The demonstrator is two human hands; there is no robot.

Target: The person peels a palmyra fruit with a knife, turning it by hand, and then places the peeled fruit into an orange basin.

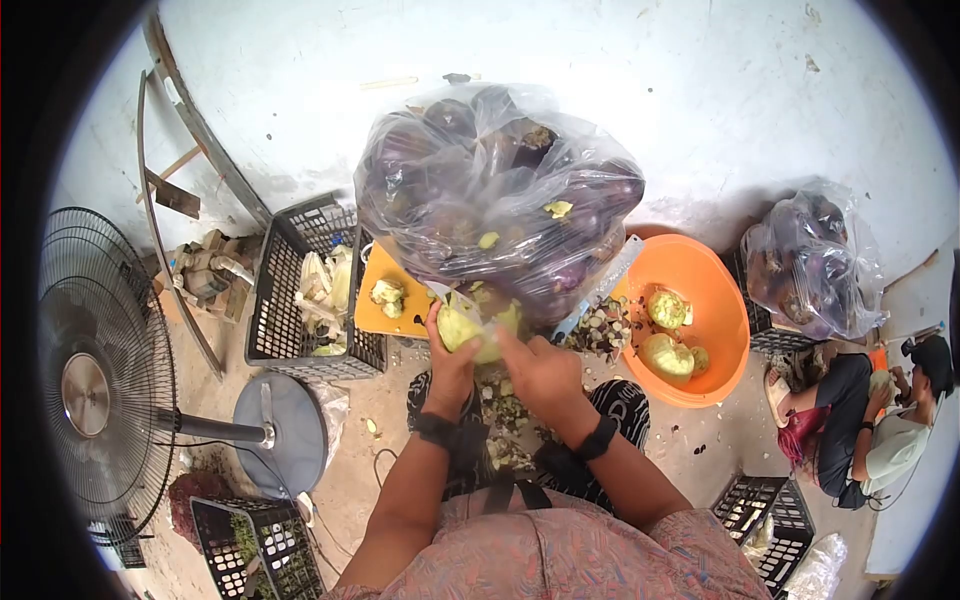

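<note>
My left hand (449,360) grips a round, pale green peeled vegetable (462,325) from its left side. My right hand (542,378) is closed at the vegetable's right side, its fingers around the handle end of a knife (440,290). The whitish blade lies across the top of the vegetable, partly blurred; the handle is hidden in the hand. Just beyond both hands stands a large clear plastic bag (450,220) full of round purple vegetables. Trimmings (505,420) lie on the floor below, between my knees.
An orange basin (735,340) with several peeled vegetables (668,355) stands at right. Left are a yellow board (375,262), a black crate (265,335) of scraps and a fan (85,395). Another bag (815,260) sits far right, near a seated person (860,430). Crates are nearer.
</note>
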